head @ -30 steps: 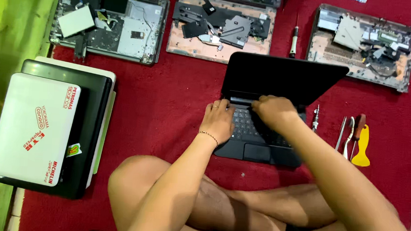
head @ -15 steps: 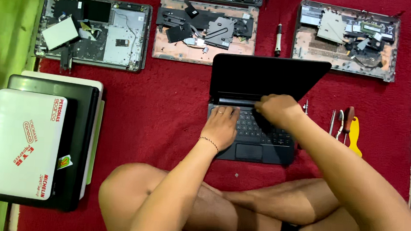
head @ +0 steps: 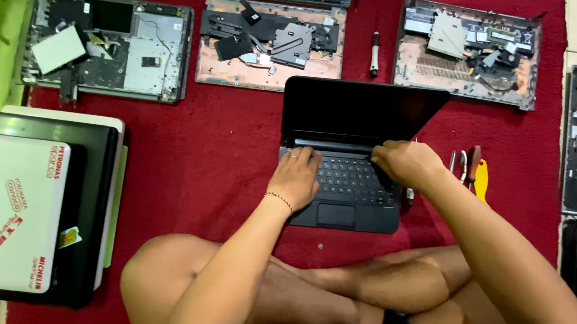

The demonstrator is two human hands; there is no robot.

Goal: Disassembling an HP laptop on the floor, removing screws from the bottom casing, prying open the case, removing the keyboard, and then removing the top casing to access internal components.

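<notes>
A small black laptop (head: 361, 113) stands unfolded on the red mat (head: 229, 152) in front of my crossed legs, its screen dark. My left hand (head: 295, 177) rests on the left side of its keyboard (head: 354, 176), fingers reaching to the top row. My right hand (head: 405, 164) lies on the upper right corner of the keyboard near the hinge, fingers curled down on the keys. Neither hand holds anything.
Three dismantled laptop bases lie along the far edge: grey (head: 105, 44), copper-toned (head: 269, 44) and another (head: 469, 53). A screwdriver (head: 374, 54) lies between two. Pliers (head: 460, 167) and a yellow-handled tool (head: 479, 180) lie right of the laptop. Stacked closed laptops (head: 38, 213) sit at left.
The view has shifted slightly, so everything sits a bit lower in frame. My hands stay on the keyboard, the left one reaching a little further up.
</notes>
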